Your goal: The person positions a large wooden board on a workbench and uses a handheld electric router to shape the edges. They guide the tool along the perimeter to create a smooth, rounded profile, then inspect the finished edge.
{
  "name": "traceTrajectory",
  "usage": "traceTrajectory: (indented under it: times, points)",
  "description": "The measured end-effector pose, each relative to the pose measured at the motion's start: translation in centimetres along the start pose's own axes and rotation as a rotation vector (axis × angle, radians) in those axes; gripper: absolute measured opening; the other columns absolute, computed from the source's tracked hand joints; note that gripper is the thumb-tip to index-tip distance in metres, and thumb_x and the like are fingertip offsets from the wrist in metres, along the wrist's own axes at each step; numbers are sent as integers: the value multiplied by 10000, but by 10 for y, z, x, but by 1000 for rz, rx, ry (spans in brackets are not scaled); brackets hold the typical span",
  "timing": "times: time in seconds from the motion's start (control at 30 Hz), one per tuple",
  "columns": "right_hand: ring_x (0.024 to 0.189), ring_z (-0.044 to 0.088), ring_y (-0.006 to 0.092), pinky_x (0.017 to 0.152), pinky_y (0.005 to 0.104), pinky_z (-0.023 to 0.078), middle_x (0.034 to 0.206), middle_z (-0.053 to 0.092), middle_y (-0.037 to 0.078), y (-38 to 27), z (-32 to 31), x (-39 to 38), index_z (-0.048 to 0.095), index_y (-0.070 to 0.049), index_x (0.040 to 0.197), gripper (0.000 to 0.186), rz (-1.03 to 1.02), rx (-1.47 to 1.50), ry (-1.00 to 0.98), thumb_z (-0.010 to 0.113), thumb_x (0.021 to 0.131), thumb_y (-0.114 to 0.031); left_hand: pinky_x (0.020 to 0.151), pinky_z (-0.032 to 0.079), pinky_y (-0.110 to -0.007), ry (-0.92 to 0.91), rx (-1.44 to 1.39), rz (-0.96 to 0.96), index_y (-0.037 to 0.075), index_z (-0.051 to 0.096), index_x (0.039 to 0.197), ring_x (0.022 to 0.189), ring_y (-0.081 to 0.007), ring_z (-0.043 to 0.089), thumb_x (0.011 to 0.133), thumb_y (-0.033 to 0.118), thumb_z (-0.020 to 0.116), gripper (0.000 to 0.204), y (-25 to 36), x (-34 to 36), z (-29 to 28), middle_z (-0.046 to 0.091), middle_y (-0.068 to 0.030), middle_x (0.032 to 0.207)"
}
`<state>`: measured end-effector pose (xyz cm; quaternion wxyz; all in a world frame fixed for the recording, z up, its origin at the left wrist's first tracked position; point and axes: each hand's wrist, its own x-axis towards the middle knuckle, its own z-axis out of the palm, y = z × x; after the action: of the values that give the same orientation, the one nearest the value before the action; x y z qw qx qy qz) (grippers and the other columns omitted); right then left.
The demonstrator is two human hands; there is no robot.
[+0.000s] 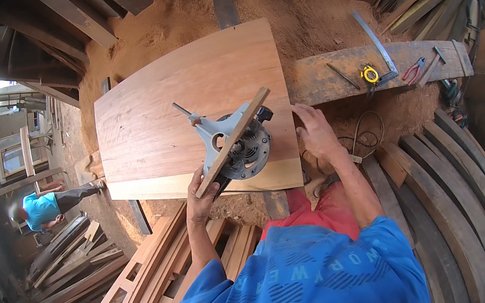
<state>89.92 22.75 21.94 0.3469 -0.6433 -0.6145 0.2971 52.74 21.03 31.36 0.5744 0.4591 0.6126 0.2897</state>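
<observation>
My left hand [199, 201] is closed around the lower end of a power tool that looks like a router [235, 143]. It has a grey base and a round grey-and-black body, and lies tipped on a wide wooden panel [152, 114]. A narrow wooden strip [235, 139] crosses the tool diagonally, its lower end at my left fingers. Whether the strip is fixed to the tool, I cannot tell. At the panel's right edge, my right hand [318, 134] holds nothing, fingers apart and stretched forward; whether they touch the edge is unclear.
Right of the panel, a plank [319, 80] bears a yellow tape measure [370, 74], a metal square [376, 42], pliers [414, 70] and a hammer [432, 65]. A looped cord [368, 129] lies below. Curved timbers [445, 204] and cut lumber [160, 272] flank me. Another person [42, 210] is at left.
</observation>
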Motion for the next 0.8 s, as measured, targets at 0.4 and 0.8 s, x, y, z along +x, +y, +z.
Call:
traceTrajectory:
  times: [0.4, 0.8]
  points:
    - [1022, 660, 247, 905, 379, 528, 1004, 703, 69, 131, 136, 61, 650, -113, 1141, 216, -209, 341, -447, 574, 947, -169, 810, 573, -366, 345, 362, 71, 21, 738, 1101, 916, -249, 731, 815, 59, 880, 321, -22, 12, -1, 758, -159, 1009]
    - [931, 715, 451, 773, 514, 591, 945, 733, 231, -64, 15, 105, 726, -92, 1042, 288, -277, -429, -852, 700, 755, -88, 1045, 343, -441, 425, 606, 220, 159, 739, 994, 1012, -282, 612, 780, 288, 900, 297, -21, 12, -7, 721, -19, 970]
